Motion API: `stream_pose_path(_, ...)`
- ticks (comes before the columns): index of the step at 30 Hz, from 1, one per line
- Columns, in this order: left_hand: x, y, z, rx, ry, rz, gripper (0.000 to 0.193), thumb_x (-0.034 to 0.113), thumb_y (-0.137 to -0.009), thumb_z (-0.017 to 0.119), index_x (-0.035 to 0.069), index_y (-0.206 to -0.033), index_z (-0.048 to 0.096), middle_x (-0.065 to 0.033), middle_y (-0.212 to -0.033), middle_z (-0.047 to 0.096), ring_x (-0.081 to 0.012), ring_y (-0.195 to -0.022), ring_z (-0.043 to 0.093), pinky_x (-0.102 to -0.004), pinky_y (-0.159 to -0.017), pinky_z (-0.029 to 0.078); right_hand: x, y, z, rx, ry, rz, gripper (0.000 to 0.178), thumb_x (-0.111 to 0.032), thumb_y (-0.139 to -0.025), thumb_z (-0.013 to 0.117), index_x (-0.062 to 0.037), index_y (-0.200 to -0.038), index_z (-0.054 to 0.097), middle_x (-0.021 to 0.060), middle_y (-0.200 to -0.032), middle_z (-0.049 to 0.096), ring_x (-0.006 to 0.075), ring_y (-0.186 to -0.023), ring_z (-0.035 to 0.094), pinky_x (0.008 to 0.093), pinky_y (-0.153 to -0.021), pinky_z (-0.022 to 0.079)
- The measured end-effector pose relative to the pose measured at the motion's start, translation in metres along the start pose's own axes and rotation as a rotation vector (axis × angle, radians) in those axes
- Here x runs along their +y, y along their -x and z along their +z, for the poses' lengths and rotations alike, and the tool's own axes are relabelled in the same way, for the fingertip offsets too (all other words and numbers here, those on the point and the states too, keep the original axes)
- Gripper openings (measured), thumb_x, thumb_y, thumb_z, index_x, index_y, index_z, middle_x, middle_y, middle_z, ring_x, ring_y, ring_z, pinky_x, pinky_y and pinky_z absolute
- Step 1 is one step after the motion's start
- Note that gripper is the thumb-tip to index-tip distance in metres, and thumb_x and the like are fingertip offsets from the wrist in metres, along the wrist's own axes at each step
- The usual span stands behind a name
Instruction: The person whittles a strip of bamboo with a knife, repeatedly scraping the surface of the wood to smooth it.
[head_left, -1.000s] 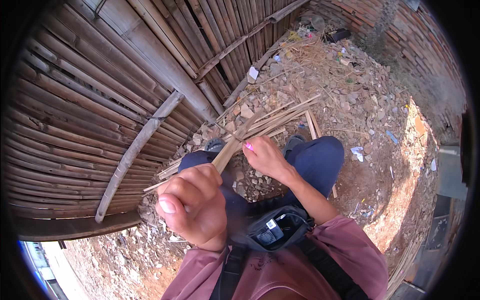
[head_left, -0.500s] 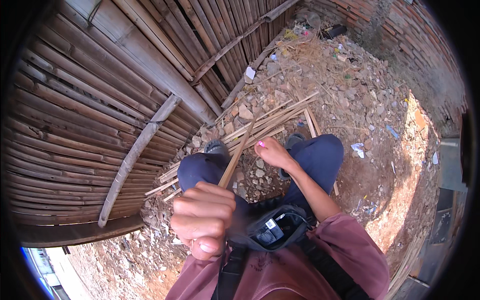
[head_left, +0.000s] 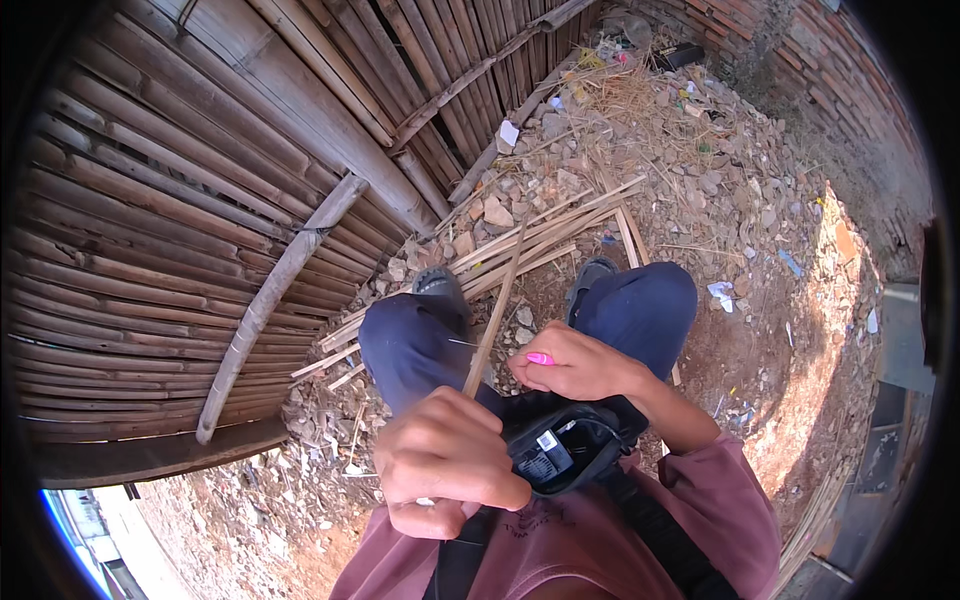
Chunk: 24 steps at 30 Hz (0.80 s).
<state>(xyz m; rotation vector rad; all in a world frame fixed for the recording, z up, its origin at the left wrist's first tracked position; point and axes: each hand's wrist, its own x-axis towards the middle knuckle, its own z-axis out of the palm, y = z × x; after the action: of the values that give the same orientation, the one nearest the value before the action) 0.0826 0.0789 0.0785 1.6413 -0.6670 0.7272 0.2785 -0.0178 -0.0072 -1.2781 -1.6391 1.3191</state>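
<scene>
Seemingly mid-shaving — left hand (head_left: 450, 465) clamped on a strip (head_left: 505, 285), right hand (head_left: 585, 364) gripping a pink-handled blade (head_left: 540, 358) (another stroke would need steadiness).

Sunlit ground (head_left: 798, 395) at right, shaded centre; bent, blackened edges

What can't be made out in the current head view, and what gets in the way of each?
- Head view: the near end of the wooden strip, hidden in the left hand.
- Head view: the full shape of the pink object, mostly covered by the right hand.
- Head view: print on the white label, too small.
- Head view: the rest of the brick wall, cut off by the round picture edge.
</scene>
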Motion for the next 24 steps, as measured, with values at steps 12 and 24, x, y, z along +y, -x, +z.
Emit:
stream_pose_path(12,-0.004,0.009,0.029,0.474,-0.017,0.262,0.029,0.025,-0.109,0.059,-0.002,-0.098,0.059,-0.0060,-0.061,0.056,-0.0125,-0.040,0.044,-0.0254,-0.035,0.029,-0.022,0.004,0.021,0.049,0.075,0.003,0.031,-0.021,-0.099,0.058,0.0049,-0.082,0.064,0.0294,-0.074,0.060,0.0510,-0.075,0.060,0.0526,-0.067,0.045)
stream_pose_path(24,-0.005,0.002,0.036,0.554,-0.207,0.308,0.058,0.055,-0.110,0.048,0.006,-0.078,0.047,0.0059,-0.050,0.036,-0.0073,-0.036,0.029,-0.0274,-0.035,0.021,-0.015,-0.005,0.036,0.211,0.124,-0.053,0.022,-0.014,-0.094,0.059,0.0031,-0.081,0.066,0.0289,-0.074,0.060,0.0516,-0.077,0.060,0.0553,-0.068,0.045)
